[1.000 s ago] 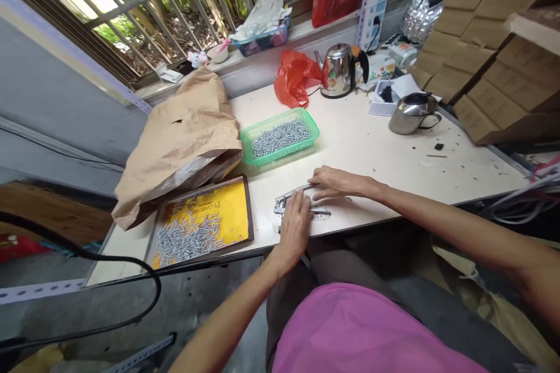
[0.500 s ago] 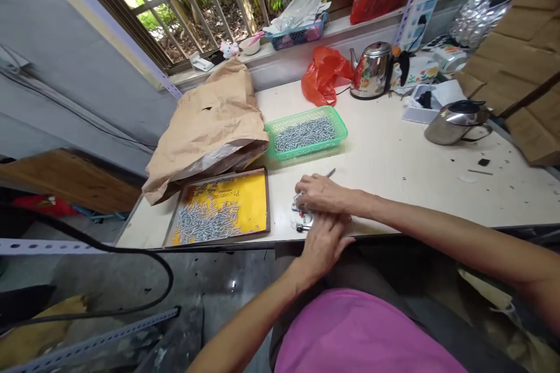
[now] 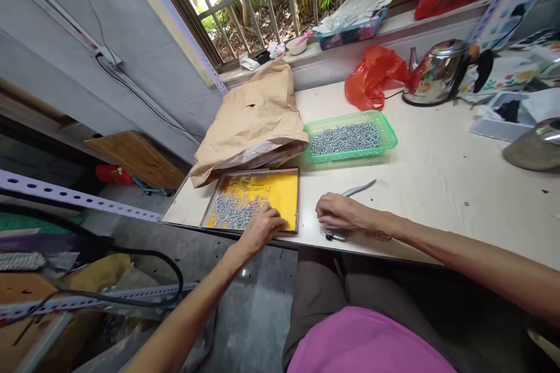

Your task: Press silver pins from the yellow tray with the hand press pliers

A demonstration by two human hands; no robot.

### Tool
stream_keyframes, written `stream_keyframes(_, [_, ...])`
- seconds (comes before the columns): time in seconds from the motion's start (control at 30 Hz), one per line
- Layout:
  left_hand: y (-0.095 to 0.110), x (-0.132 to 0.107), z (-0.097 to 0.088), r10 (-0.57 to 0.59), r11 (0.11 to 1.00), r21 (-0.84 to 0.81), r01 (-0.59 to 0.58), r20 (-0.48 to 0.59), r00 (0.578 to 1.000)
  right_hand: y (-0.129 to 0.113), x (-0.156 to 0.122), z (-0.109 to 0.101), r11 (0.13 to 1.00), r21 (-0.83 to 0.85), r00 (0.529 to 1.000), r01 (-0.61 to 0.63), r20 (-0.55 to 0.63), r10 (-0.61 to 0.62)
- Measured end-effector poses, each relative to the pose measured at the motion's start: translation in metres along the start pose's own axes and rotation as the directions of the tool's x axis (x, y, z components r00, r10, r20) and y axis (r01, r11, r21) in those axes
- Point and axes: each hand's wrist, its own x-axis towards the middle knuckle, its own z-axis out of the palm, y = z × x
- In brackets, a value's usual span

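My left hand is in the shallow tray with the yellow bottom. Its fingers are bent down together beside a heap of small silvery metal pins or screws; what they pinch, if anything, is hidden. My right hand lies low over the table, its fingers curled over a small metal fixture with a black knob. The hand covers most of this fixture, and the part in its fingers cannot be made out. Behind the hand a slim grey pointed tool lies on the table.
A green plastic basket holds many similar metal pieces. A brown paper bag stands behind the tray. Further back are a red plastic bag and a steel kettle. At the right is a metal pot.
My left hand has left the fixture and moved left into the tray. My right hand stays by the fixture, shifted slightly left, showing more of the pointed tool. The view has swung left.
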Motion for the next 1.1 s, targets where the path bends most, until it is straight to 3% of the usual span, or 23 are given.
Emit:
stream_keyframes(0.07, [-0.007, 0.006, -0.004, 0.078, 0.997, -0.003, -0.078, 0.093, 0.993, -0.004, 0.006, -0.009, 0.983, 0.167, 0.969, -0.074, -0.220, 0.110])
stream_keyframes(0.13, [-0.009, 0.014, -0.007, 0.140, 0.990, -0.002, -0.142, 0.159, 0.977, -0.009, 0.015, -0.029, 0.967, 0.220, 0.878, -0.125, -0.430, 0.211])
stream_keyframes(0.2, [-0.010, 0.021, -0.008, 0.191, 0.980, 0.012, -0.198, 0.208, 0.959, -0.007, 0.027, -0.058, 0.970, 0.178, 0.777, -0.167, -0.582, 0.240])
stream_keyframes(0.27, [-0.010, 0.026, -0.008, 0.216, 0.971, 0.050, -0.234, 0.237, 0.947, 0.006, 0.039, -0.089, 0.967, 0.079, 0.712, -0.243, -0.663, 0.233])
stream_keyframes(0.33, [-0.010, 0.029, -0.006, 0.228, 0.963, 0.085, -0.257, 0.256, 0.939, 0.029, 0.047, -0.115, 0.942, -0.055, 0.727, -0.330, -0.651, 0.217])
stream_keyframes(0.4, [-0.010, 0.030, -0.004, 0.218, 0.964, 0.099, -0.248, 0.247, 0.944, 0.051, 0.047, -0.125, 0.871, -0.178, 0.762, -0.458, -0.584, 0.281])
stream_keyframes(0.47, [-0.010, 0.030, -0.002, 0.162, 0.981, 0.080, -0.178, 0.173, 0.972, 0.060, 0.037, -0.120, 0.815, -0.253, 0.790, -0.522, -0.503, 0.350])
stream_keyframes(0.53, [-0.007, 0.031, -0.002, 0.017, 1.000, 0.011, -0.018, 0.030, 0.999, 0.052, 0.019, -0.102, 0.831, -0.268, 0.838, -0.487, -0.411, 0.358])
stream_keyframes(0.6, [0.001, 0.034, -0.004, -0.182, 0.977, -0.131, 0.168, -0.099, 0.978, 0.029, -0.006, -0.077, 0.884, -0.222, 0.888, -0.411, -0.317, 0.333])
stream_keyframes(0.67, [0.017, 0.041, -0.006, -0.351, 0.903, -0.308, 0.301, -0.122, 0.928, 0.002, -0.032, -0.052, 0.912, -0.187, 0.920, -0.364, -0.223, 0.322])
stream_keyframes(0.77, [0.049, 0.056, -0.004, -0.445, 0.769, -0.516, 0.377, -0.009, 0.895, -0.026, -0.062, -0.027, 0.872, -0.251, 0.908, -0.420, -0.118, 0.403])
stream_keyframes(0.9, [0.084, 0.075, 0.008, -0.440, 0.529, -0.714, 0.459, 0.232, 0.867, -0.024, -0.085, -0.014, 0.769, -0.345, 0.833, -0.538, -0.076, 0.548])
stream_keyframes(1.0, [0.093, 0.083, 0.017, -0.438, 0.283, -0.787, 0.548, 0.403, 0.804, -0.012, -0.095, -0.011, 0.772, -0.334, 0.829, -0.540, -0.054, 0.557])
stream_keyframes(1.1, [0.094, 0.085, 0.023, -0.470, 0.166, -0.789, 0.591, 0.464, 0.751, -0.006, -0.100, -0.009, 0.779, -0.324, 0.835, -0.537, -0.072, 0.545])
